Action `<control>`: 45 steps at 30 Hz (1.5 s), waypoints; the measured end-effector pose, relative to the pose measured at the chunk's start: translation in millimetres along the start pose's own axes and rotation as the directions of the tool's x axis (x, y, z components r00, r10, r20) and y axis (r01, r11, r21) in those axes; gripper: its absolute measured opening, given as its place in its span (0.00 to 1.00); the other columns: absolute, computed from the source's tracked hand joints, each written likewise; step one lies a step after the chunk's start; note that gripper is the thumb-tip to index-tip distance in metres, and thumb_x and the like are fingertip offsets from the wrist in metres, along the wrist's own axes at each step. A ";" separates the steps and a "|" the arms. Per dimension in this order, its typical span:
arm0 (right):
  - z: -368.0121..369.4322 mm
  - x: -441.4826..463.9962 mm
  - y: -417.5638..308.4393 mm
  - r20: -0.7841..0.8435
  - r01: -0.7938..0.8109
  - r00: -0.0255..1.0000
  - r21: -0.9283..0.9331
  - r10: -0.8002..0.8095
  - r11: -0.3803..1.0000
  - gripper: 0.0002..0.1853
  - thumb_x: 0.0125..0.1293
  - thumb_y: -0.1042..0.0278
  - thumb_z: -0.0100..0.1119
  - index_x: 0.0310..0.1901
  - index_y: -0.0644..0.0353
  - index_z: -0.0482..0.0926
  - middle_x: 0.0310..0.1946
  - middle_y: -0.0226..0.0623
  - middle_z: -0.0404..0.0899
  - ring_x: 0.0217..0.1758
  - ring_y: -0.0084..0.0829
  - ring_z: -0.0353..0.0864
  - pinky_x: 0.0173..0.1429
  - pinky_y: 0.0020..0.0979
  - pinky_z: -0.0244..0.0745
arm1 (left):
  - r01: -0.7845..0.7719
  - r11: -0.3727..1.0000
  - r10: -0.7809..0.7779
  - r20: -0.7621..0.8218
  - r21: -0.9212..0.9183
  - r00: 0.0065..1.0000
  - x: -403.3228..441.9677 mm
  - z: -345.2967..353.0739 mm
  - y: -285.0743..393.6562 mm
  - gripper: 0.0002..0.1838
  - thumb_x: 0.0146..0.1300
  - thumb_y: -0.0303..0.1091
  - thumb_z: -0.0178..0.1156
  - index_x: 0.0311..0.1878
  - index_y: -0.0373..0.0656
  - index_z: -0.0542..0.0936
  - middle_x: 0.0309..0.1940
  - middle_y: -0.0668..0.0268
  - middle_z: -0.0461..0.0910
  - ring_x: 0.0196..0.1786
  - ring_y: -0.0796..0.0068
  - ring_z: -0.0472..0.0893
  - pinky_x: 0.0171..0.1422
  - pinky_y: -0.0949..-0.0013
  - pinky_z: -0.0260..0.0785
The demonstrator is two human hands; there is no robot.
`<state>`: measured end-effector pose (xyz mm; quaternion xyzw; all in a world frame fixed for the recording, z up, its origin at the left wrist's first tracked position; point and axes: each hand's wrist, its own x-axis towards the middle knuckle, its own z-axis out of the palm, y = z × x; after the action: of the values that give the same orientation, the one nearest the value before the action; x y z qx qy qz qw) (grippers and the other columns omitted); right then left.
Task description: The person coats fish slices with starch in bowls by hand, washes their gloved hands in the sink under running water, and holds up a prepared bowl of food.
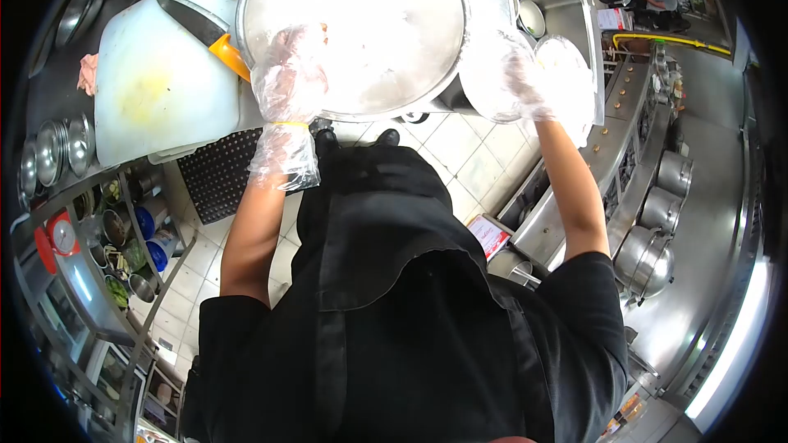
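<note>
Knife (223, 48) lies on cutting board (168, 111) beside metal bowl (394, 98); cannot tell what gloved hands (289, 68) (520, 80) hold

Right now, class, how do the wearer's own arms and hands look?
The black sleeves are short. The left hand and right hand wear clear, crinkled plastic gloves; a thin yellow band circles the left one's wrist.

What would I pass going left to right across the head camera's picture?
Steel bowls at the far left → white cutting board → large round metal basin → right hand in a clear plastic glove → steel pots toward the right side.
</note>
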<state>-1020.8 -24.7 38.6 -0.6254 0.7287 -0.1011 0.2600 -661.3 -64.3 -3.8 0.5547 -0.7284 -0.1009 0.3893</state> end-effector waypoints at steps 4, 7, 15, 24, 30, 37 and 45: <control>-60.0 -17.9 -69.5 0.125 -0.253 0.966 0.299 0.225 0.920 0.11 0.62 0.66 0.57 0.44 0.60 0.77 0.28 0.32 0.78 0.26 0.23 0.77 0.30 0.23 0.72 | 0.065 0.997 -0.064 0.043 -0.044 0.997 6.6 -10.7 14.2 0.13 0.54 0.29 0.58 0.43 0.52 0.79 0.41 0.64 0.80 0.40 0.59 0.82 0.44 0.58 0.74; -51.3 21.9 -45.5 0.290 -0.029 0.955 0.318 -0.068 0.948 0.17 0.62 0.68 0.58 0.52 0.62 0.76 0.36 0.33 0.82 0.30 0.23 0.79 0.33 0.22 0.75 | 0.042 0.999 -0.042 0.008 -0.002 0.999 7.8 -11.1 12.8 0.12 0.54 0.28 0.58 0.43 0.52 0.80 0.40 0.64 0.80 0.42 0.59 0.81 0.45 0.58 0.74; -28.6 66.0 -84.4 0.094 0.551 0.806 0.238 -0.584 0.799 0.21 0.62 0.68 0.60 0.57 0.61 0.74 0.47 0.34 0.80 0.45 0.27 0.82 0.50 0.28 0.80 | 0.024 0.996 -0.031 0.079 0.081 0.996 4.8 -8.3 11.5 0.20 0.51 0.27 0.59 0.50 0.46 0.75 0.49 0.54 0.76 0.50 0.53 0.79 0.54 0.58 0.73; -177.0 -30.9 144.3 -0.201 0.327 0.927 0.026 -0.316 0.945 0.21 0.63 0.66 0.61 0.58 0.58 0.73 0.54 0.35 0.77 0.53 0.32 0.78 0.59 0.33 0.74 | 0.170 0.832 -0.149 0.083 -0.528 0.985 7.1 19.0 80.1 0.26 0.57 0.17 0.53 0.61 0.39 0.67 0.52 0.61 0.75 0.57 0.67 0.74 0.61 0.66 0.69; -206.0 -85.5 231.4 0.044 0.181 0.979 0.272 -0.200 0.945 0.36 0.52 0.66 0.67 0.65 0.57 0.67 0.54 0.41 0.77 0.56 0.35 0.75 0.65 0.33 0.67 | 0.449 0.653 0.115 0.666 -0.610 0.737 8.6 112.9 308.5 0.25 0.60 0.26 0.55 0.62 0.36 0.67 0.60 0.56 0.70 0.62 0.65 0.70 0.68 0.67 0.62; -172.3 -70.4 313.5 0.288 -0.082 0.957 0.389 -0.037 0.918 0.49 0.48 0.67 0.68 0.72 0.57 0.52 0.62 0.54 0.65 0.61 0.43 0.72 0.63 0.35 0.71 | -0.309 0.950 0.161 0.798 0.033 0.581 -2.1 275.7 391.7 0.46 0.53 0.44 0.61 0.73 0.42 0.54 0.71 0.47 0.55 0.72 0.46 0.57 0.76 0.58 0.51; -146.1 -31.0 352.5 0.457 0.582 0.812 -0.600 -0.363 0.548 0.27 0.45 0.53 0.66 0.44 0.64 0.79 0.31 0.43 0.83 0.34 0.44 0.83 0.41 0.41 0.78 | -0.167 0.986 0.120 0.700 -0.001 0.704 -46.1 328.1 405.8 0.42 0.56 0.45 0.58 0.73 0.47 0.56 0.72 0.47 0.50 0.75 0.49 0.51 0.77 0.57 0.45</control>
<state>-1394.9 48.8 3.2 -0.8569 0.4655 0.2136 0.0574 -1176.5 30.9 -11.9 0.4294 -0.8649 -0.2488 0.0752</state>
